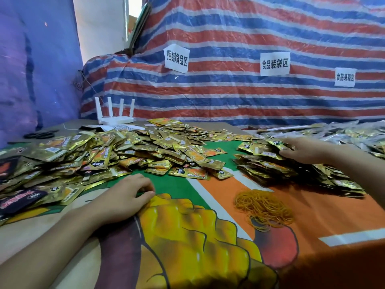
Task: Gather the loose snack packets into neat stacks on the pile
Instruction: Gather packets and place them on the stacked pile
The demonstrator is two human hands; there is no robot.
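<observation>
Fingers (291, 152) of the right hand (306, 150): laid nearly straight and close together, palm down on top of the pile (270, 170) at the right of the printed cloth (187, 236); I see nothing pinched in them. Left hand (129, 195): resting on the cloth at the near edge of the loose snack packets (133, 151), fingers loosely curled, tips on the cloth, holding nothing. Loose snack packets: gold foil sachets, flat and oblong, heaped from the left edge to the middle, with a few strays on the green patch between heap and pile. Long axes in the heap: every direction. Long axes in the pile: mostly alike, running roughly across my view, layers overlapped and leaning toward the near right. Rubber bands (263, 207): a loose tangle on the cloth, just in front of the pile. Hazards, as I judge them: foil on foil looks slippery, so an off-centre press from the right hand could fan the leaning layers out over the cloth; a broad sweep with the left hand could bring packets in crosswise and spoil the alignment, or push some off the near left edge; strays dragged across the rubber bands could catch them up into a stack.
</observation>
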